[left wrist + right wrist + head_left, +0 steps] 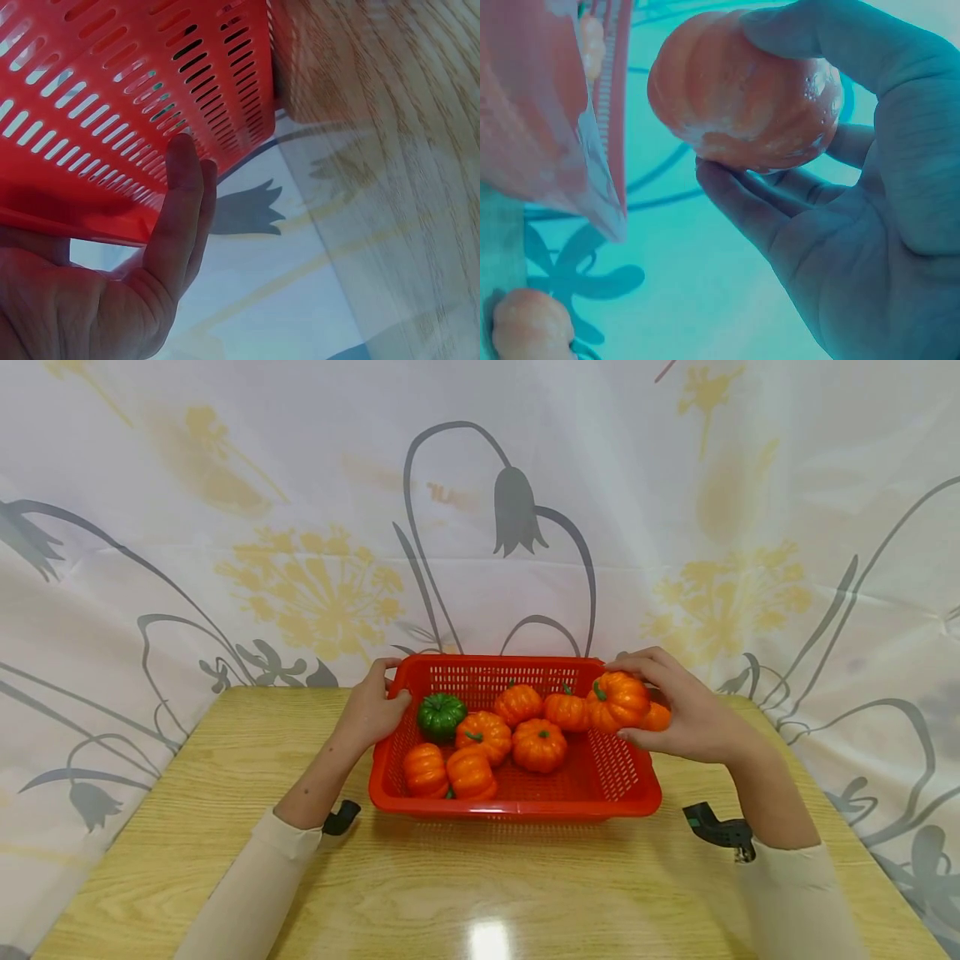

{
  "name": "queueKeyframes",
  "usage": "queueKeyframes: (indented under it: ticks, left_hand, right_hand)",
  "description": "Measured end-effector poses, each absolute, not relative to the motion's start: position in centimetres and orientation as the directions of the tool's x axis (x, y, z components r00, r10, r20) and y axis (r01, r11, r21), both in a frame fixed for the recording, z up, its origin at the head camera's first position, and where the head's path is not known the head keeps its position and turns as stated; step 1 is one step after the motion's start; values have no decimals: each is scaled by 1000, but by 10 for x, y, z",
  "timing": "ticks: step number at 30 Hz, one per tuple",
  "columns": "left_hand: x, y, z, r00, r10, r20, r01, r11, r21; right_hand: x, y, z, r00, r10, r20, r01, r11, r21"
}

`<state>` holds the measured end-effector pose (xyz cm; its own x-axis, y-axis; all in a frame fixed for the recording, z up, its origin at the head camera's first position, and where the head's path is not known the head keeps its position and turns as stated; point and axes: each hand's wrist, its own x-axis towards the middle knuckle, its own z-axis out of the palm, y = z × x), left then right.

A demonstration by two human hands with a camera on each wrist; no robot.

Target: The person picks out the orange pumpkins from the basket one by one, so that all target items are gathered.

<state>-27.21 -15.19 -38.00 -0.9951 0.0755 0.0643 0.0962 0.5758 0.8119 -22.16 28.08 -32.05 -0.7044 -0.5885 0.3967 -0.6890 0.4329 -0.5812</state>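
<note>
A red plastic basket (517, 807) with slotted walls stands on the table. Inside lie a small green pumpkin (442, 717) and several small orange pumpkins (539, 745). My left hand (372, 706) grips the basket's left rim; in the left wrist view its fingers (180, 217) lie along the outer wall. Over the basket's right rim, my right hand (678, 710) holds one orange pumpkin (621, 700) between thumb and fingers, also seen in the right wrist view as a held pumpkin (742, 90). Another orange pumpkin (532, 326) sits outside the basket, partly hidden by this hand in the head view.
The wooden table (487, 877) extends in front of the basket and to both sides. Close behind it hangs a pale curtain (300, 527) with a flower print. A black strap mount (720, 831) is on the right wrist.
</note>
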Motion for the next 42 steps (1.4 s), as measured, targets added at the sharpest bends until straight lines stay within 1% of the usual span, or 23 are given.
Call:
queueKeyframes:
  ticks: [4, 10, 16, 21, 25, 32, 42]
  left_hand:
    - [-272, -152, -381, -995, 79, 67, 100, 563, 821]
    - [-271, -152, -381, -994, 83, 70, 104, 549, 829]
    - [-272, -152, -381, -995, 86, 60, 96, 537, 838]
    - [-273, -152, -381, -995, 86, 58, 95, 536, 839]
    - [-273, -153, -382, -995, 86, 57, 94, 531, 842]
    - [-273, -153, -382, -995, 89, 52, 92, 522, 848]
    - [-272, -152, -380, -994, 93, 49, 90, 515, 852]
  right_hand:
    - [-223, 290, -319, -727, -558, 401, -673, 459, -580]
    - [-226, 302, -320, -797, -479, 367, -598, 546, -587]
    - [-230, 316, -324, -833, -411, 371, -553, 588, -590]
    - [-231, 327, -327, -870, -362, 334, -493, 625, -605]
    - [-232, 335, -328, -894, -332, 301, -448, 635, -630]
    - [-236, 348, -332, -921, -270, 281, -390, 625, -676]
    - [-241, 367, -345, -971, -143, 193, -239, 660, -712]
